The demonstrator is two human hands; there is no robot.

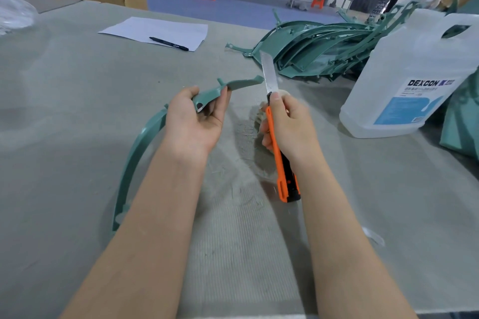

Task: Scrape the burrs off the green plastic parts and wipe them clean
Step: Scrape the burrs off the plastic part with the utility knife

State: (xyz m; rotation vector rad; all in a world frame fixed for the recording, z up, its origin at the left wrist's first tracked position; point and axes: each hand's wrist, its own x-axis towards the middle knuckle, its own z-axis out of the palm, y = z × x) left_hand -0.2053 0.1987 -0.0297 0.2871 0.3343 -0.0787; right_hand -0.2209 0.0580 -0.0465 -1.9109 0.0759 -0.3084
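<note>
The left hand (pixel 197 116) pinches the green part (pixel 145 137) near its upper end, thumb and fingers curled round it. The part is a long curved strip whose arc runs from that end down and left toward the person, over the surface (pixel 77 90). The right hand (pixel 287 127) grips the knife (pixel 277 137), blade up and extended, just right of the part's free tip, about touching it. The tip points right at the blade, so the scrape likely runs along that edge. More parts (pixel 318 57) lie piled beyond.

Jug label's (pixel 412 101) small print illegible
</note>
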